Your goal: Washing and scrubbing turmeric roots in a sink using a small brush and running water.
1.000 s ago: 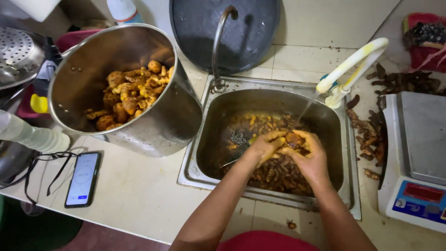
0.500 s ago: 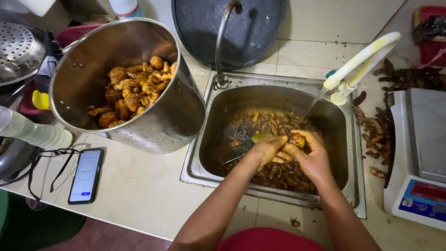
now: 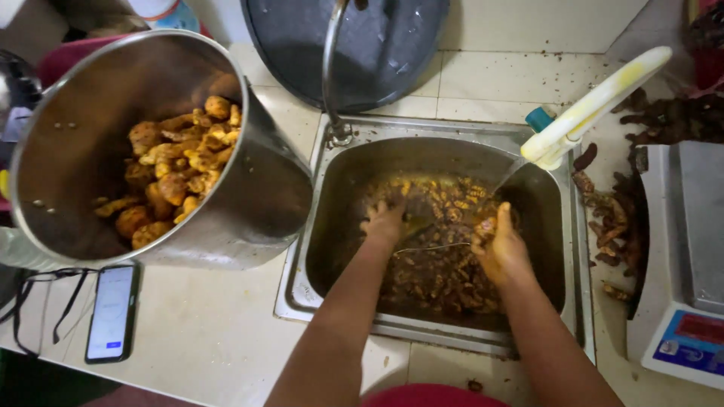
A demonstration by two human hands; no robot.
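Phone (image 3: pixel 111 311) flat on counter, far left of sink (image 3: pixel 343 298), dark cable beside it. Big steel pot (image 3: pixel 249 203) left of sink, tilted, cleaned yellow-orange root pieces (image 3: pixel 177 177) inside. Sink holds muddy brown roots (image 3: pixel 434 275) in water. Left hand (image 3: pixel 385 222) at sink's left-centre, fingers spread, dipped among roots, grasp unclear. Right hand (image 3: pixel 501 249) right of centre, curled round small root piece (image 3: pixel 486 226), under stream from white-yellow tap (image 3: pixel 596 102). Loose roots lie directly below and between both hands. Dirty scraps (image 3: pixel 603 218) on sink's right rim; scale (image 3: pixel 682 264) beyond, blue panel with red patch at near corner.
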